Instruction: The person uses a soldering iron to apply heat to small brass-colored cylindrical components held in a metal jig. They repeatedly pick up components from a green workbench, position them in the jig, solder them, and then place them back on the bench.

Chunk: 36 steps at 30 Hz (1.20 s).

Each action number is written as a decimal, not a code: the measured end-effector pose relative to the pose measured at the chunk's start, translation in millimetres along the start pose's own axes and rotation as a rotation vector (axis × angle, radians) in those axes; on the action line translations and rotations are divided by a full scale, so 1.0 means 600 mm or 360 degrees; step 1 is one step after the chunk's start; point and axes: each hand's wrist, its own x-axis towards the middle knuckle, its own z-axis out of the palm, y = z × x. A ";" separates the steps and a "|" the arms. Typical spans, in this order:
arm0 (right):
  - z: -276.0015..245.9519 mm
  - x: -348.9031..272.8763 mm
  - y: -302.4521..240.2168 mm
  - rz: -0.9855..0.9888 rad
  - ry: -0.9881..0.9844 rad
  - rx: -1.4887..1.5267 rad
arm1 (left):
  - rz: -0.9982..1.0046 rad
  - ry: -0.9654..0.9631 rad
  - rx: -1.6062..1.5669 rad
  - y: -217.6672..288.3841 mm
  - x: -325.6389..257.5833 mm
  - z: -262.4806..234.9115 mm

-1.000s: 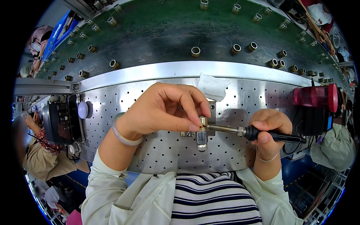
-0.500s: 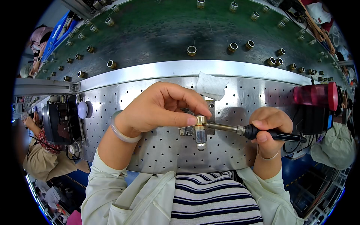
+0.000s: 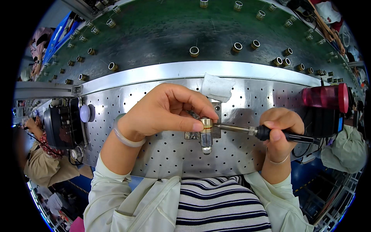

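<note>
My left hand (image 3: 166,110) pinches a small brass-coloured metal ring (image 3: 206,123) between thumb and forefinger. That ring sits at the upper end of a shiny post (image 3: 206,143) with a rounded metal tip, above a small metal base plate (image 3: 216,133). In my right hand (image 3: 284,125) is a soldering iron (image 3: 235,128) with a black handle, gripped by thumb and fingers. Its tip points left and lies just right of the ring, close to my left fingertips; whether it touches cannot be made out.
Beyond the perforated metal worktop (image 3: 162,164) runs a green conveyor belt (image 3: 154,38) carrying several similar rings. A folded white cloth (image 3: 217,87) lies behind the base plate. A pink cylinder (image 3: 324,98) stands right, a black device (image 3: 63,125) left. Other people sit at both sides.
My right hand has drawn the soldering iron slightly right, its tip now farther from the ring's side. My left hand stays in place. Rings on the belt have shifted slightly left.
</note>
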 end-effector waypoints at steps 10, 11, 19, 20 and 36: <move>-0.005 -0.002 0.007 0.0021 0.0057 0.0061 | -0.0009 -0.0092 -0.0109 0.011 -0.002 -0.024; -0.004 -0.003 0.005 0.0056 0.0059 0.0068 | -0.0024 -0.0078 -0.0038 0.010 -0.002 -0.023; 0.002 -0.006 0.001 0.0123 0.0098 0.0032 | -0.0130 -0.0031 0.0136 -0.004 0.003 -0.015; 0.003 -0.005 0.000 0.0109 0.0091 0.0021 | -0.0091 -0.0021 0.0123 -0.004 0.003 -0.011; 0.009 -0.002 0.000 0.0043 0.0067 -0.0045 | -0.0017 0.0058 0.0087 0.001 0.009 0.012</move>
